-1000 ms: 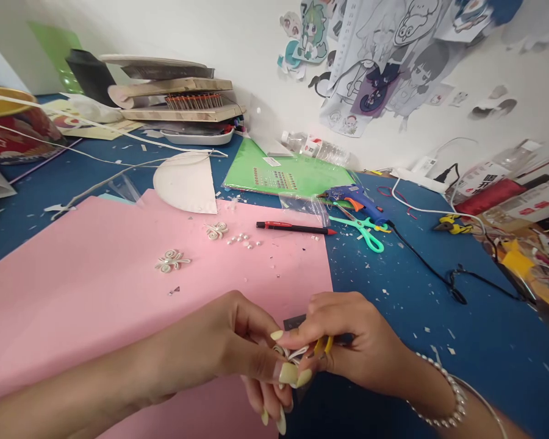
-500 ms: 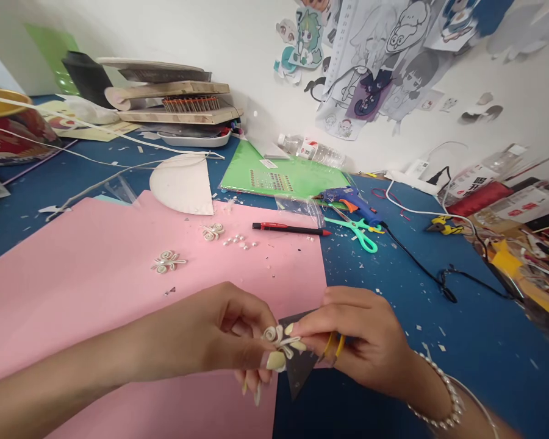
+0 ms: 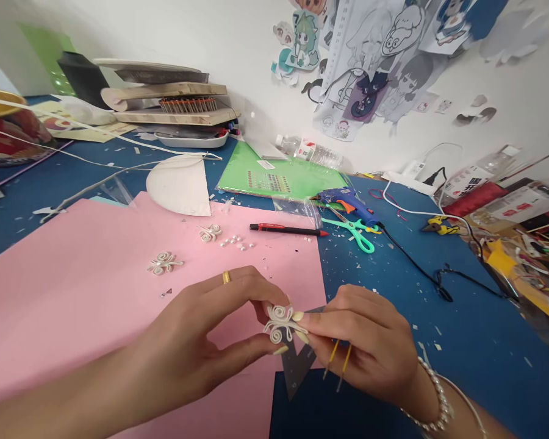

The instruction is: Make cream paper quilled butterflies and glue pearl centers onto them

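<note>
A white coiled-cord butterfly ornament (image 3: 278, 324) is held up over the front edge of the pink sheet (image 3: 96, 317). My left hand (image 3: 219, 323) has its thumb and forefinger at the ornament's lower and upper spirals. On the other side, my right hand (image 3: 366, 341) pinches the looped tail ends between thumb and forefinger. Yellow tweezers (image 3: 345, 363) are tucked in the right hand's lower fingers, tips pointing down. Under the hands lies a dark see-through set square (image 3: 295, 372). Two similar ornaments rest on the sheet, one at left (image 3: 165, 263) and one farther back (image 3: 209, 232).
Several white beads (image 3: 238, 242) lie near a red-black pen (image 3: 288, 230). Behind are green scissors (image 3: 354, 231), a blue glue gun (image 3: 348, 201) with its black cord, and a green pack (image 3: 279, 164). Yellow-handled pliers (image 3: 441, 225) lie right. Paper scraps dot the blue table (image 3: 384, 256).
The ornament has turned so both spirals face me. My left fingers have spread to its edges, and the tweezers now hang lower from my right hand.
</note>
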Tool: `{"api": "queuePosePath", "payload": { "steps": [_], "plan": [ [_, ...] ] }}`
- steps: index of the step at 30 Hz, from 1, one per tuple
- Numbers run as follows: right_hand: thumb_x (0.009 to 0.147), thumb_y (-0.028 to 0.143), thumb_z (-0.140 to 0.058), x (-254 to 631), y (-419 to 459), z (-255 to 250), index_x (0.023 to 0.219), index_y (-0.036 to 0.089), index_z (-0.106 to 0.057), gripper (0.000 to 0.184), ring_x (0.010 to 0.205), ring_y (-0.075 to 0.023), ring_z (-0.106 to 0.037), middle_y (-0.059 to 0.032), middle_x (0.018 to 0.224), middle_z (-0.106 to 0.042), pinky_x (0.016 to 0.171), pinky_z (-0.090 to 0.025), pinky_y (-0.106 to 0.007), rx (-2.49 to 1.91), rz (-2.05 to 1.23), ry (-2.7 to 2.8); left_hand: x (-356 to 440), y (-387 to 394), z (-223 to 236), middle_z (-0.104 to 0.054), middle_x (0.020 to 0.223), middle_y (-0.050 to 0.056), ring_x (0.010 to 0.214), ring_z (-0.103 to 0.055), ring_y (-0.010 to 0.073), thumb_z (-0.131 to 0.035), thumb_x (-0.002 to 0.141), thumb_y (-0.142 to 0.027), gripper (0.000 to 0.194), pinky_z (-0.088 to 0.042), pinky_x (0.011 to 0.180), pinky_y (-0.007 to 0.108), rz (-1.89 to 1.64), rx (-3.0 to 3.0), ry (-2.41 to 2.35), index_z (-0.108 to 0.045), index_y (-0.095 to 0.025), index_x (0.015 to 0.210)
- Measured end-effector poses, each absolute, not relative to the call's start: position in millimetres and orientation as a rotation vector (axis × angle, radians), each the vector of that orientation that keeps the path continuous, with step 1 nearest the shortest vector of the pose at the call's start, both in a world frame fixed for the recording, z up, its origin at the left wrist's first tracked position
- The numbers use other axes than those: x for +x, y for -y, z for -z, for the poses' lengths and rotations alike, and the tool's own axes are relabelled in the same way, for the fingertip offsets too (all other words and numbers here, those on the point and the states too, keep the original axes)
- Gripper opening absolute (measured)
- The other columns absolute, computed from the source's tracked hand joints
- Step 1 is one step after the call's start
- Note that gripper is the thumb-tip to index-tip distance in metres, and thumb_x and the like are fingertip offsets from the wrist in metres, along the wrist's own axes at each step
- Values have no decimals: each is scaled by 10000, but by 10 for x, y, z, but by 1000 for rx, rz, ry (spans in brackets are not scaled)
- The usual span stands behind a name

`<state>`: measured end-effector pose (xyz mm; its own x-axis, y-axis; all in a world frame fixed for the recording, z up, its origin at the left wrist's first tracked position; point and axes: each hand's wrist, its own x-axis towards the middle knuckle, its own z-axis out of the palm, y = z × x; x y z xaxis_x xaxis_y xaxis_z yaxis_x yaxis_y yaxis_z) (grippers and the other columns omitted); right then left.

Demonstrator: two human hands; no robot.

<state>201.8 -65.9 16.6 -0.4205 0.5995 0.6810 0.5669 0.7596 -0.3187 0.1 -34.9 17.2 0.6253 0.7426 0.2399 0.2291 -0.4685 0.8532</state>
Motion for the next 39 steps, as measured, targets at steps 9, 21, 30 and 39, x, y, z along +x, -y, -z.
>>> {"api": "queuePosePath", "payload": {
  "steps": [9,21,30,39],
  "plan": [
    [858,174,-513,2025,649,-112,832,138,-638,133,515,-100,-467,0,569,-581,496,-382,-233,-904,21,2170,-14,266,-108,-623,859,-22,765,-582,112,-610,815,-187,219,-425,698,175,-846,2210,-697,-549,-259,1012],
    [854,209,-544,2048,618,-57,874,125,-646,134,518,-105,-449,2,568,-554,487,-346,-238,-828,-106,2244,-36,231,-114,-562,893,1,853,-531,139,-629,776,-123,250,-409,791,208,-817,2264,-633,-592,-243,992],
    [851,230,-547,2010,644,-31,744,127,-629,170,503,-101,-441,-1,571,-572,475,-331,-247,-817,-75,2267,-78,192,-47,-531,964,6,896,-517,123,-595,817,-116,280,-357,940,238,-758,2264,-522,-561,-212,1078],
    [870,222,-519,1990,652,-63,721,131,-636,210,492,-94,-441,11,538,-549,467,-323,-238,-815,-53,2286,-67,171,-49,-556,960,25,885,-539,154,-608,816,-148,240,-367,956,312,-737,2251,-494,-577,-235,1038]
  ]
}}
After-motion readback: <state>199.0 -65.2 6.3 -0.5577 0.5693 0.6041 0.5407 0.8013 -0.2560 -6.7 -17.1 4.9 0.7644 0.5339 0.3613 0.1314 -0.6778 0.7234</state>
